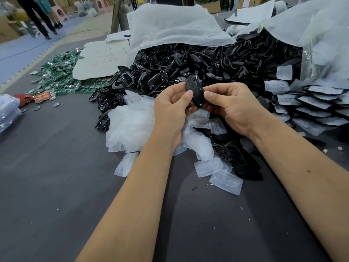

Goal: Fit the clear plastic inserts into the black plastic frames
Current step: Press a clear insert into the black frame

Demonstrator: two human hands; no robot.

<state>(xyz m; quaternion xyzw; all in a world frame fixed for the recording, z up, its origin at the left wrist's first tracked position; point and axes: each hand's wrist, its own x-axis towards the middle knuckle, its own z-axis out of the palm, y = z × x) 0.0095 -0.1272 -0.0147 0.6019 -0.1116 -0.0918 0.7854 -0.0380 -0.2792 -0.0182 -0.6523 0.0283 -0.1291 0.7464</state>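
Both grips pinching one black frame (194,90) mid-air, left hand (171,108) thumb on its left edge, right hand (229,106) thumb on the right. Long axis tilted, top end pointing up and slightly left, away from the camera. Loose clear inserts (225,181) scattered right below on the dark grey tabletop (56,176). Huge heap of black frames (188,63) spilling from a white bag (170,25) behind. Green circuit boards (58,72) off left, warehouse floor beyond.

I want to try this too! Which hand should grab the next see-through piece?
Probably the left hand. Both hands pinch the black frame, but the left hangs right above the pile of clear inserts. The right hand seems to grip the frame more firmly, so it could keep holding.
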